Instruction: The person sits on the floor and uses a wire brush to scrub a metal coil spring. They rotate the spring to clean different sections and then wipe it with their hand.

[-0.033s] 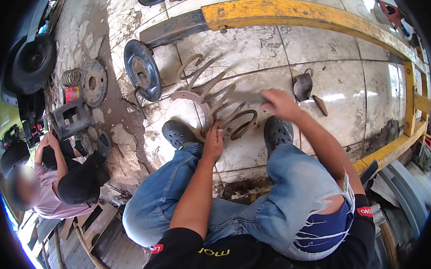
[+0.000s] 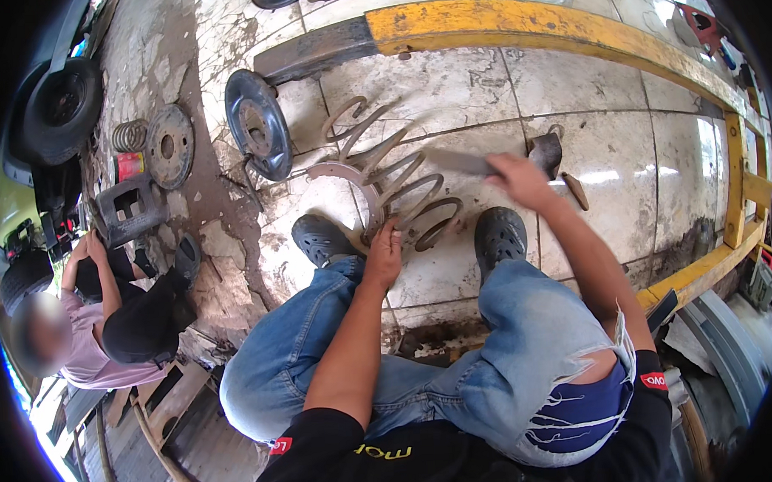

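Observation:
A curved brake shoe (image 2: 350, 176) stands by its near end in my left hand (image 2: 385, 256), whose fingers are closed around it. Beside the shoe, a large rusty coil spring (image 2: 401, 183) lies on the tiled floor, and the left fingertips are close to its coils. My right hand (image 2: 518, 181) grips one end of a flat grey bar-shaped tool (image 2: 458, 161), smeared by motion; its exact kind cannot be made out. The tool points left toward the spring and shoe. Right of that hand lie a dark curved metal piece (image 2: 545, 154) and a small brown wedge-like piece (image 2: 576, 191).
A yellow and black metal frame (image 2: 498, 29) runs along the far and right sides. At the left are a dark blue round plate (image 2: 259, 126), a rusty disc (image 2: 170, 146), a small coil spring (image 2: 130, 136) and a tyre (image 2: 62, 101). Another person (image 2: 109, 336) sits there.
My right hand has moved a little to the right with the flat tool, drawing it away from the spring and shoe. My left hand keeps its place on the brake shoe.

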### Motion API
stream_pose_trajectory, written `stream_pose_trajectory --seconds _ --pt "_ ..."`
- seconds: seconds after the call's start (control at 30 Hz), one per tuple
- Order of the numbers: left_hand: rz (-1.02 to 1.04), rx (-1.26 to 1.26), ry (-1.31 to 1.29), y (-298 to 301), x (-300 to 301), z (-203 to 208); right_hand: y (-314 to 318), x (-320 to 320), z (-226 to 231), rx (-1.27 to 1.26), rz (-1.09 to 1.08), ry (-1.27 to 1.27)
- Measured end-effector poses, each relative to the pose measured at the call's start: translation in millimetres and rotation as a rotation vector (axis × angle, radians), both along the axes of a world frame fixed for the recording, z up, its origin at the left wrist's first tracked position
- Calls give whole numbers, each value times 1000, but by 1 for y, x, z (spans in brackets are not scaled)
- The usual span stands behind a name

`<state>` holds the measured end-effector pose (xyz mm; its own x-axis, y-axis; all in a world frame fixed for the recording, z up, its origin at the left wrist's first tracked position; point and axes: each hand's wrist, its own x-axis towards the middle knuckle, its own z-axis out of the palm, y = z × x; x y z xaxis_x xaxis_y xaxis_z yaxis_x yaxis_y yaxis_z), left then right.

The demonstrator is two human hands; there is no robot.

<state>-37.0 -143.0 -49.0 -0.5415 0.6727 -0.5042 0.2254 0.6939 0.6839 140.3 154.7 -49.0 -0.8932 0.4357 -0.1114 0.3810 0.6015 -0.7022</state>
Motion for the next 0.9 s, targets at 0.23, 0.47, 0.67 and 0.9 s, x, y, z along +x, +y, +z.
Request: stream_pose_trajectory --seconds 0.23,0.47,0.67,0.9 --pt "115 36 77 0 22 -12 1 -51 56 44 199 90" --pt "8 45 130 11 12 5 -36 -107 68 230 504 64" --pt "-19 -5 142 21 12 8 55 -39 34 311 163 -39" --pt "-51 -61 114 14 5 9 -36 -87 60 70 380 217"
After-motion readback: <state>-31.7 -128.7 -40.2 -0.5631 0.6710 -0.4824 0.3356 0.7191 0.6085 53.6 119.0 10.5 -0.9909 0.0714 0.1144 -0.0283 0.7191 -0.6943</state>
